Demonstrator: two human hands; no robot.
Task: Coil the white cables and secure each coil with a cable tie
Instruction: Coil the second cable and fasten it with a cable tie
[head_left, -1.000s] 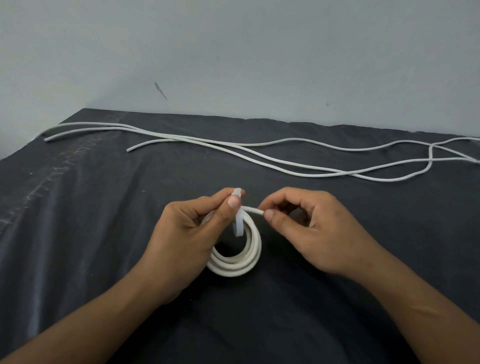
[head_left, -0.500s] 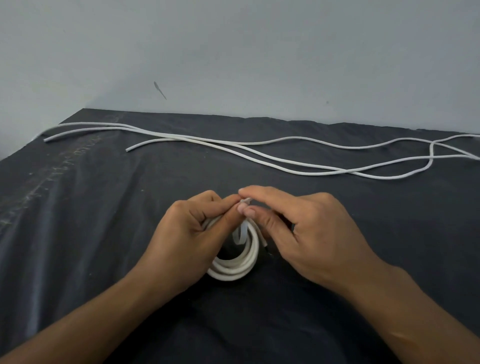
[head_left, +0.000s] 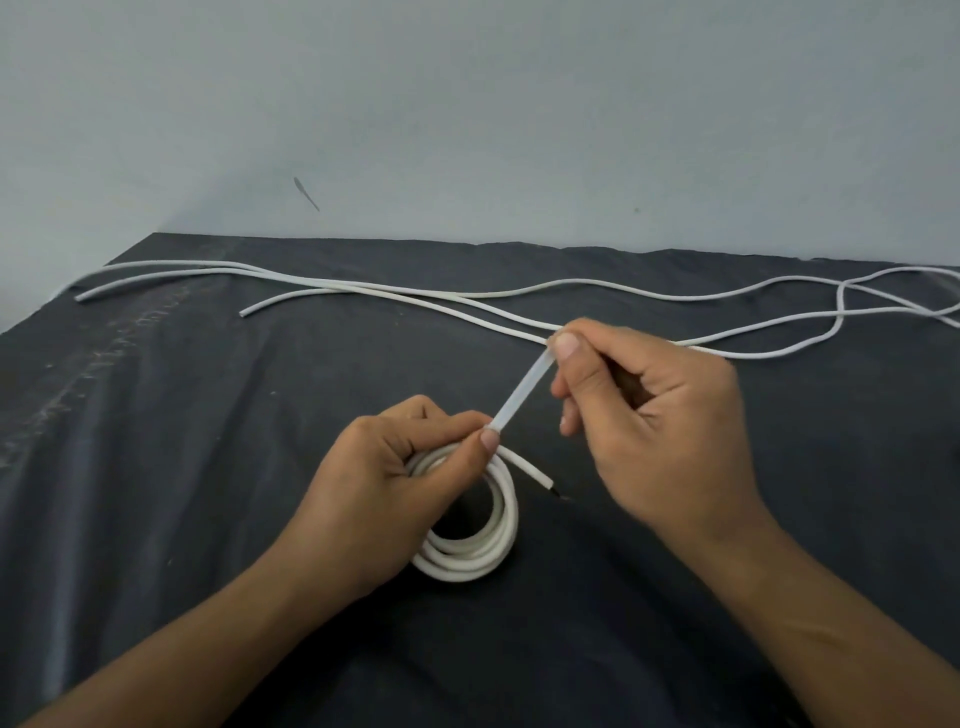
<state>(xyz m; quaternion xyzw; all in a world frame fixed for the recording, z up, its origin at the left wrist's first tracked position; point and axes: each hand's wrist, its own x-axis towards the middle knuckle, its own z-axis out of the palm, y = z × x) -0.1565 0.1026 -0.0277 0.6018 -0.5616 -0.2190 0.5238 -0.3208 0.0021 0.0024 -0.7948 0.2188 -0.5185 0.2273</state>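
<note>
Near the front of the dark cloth, 1 coil is wound — left hand pinches it, right hand pulls the cable tie (not yet tight, I judge); loose cables behind wait uncoiled.

Lighting here is soft and pretty flat, kind of dim overall, with a cool grey-blue cast. No hard shadows anywhere, just a faint dark patch on the dark cloth under the coil and beneath the left hand. No glare or hot spots either; the white loose cables beyond the hands stay readable without blowing out. The right hand is a bit smeared, especially around the fingers, and the cable tie it pinches looks soft too. The wall beyond the hands is evenly lit. The wide lens bends the cloth's far edge slightly. Fine detail is mushy overall.
</note>
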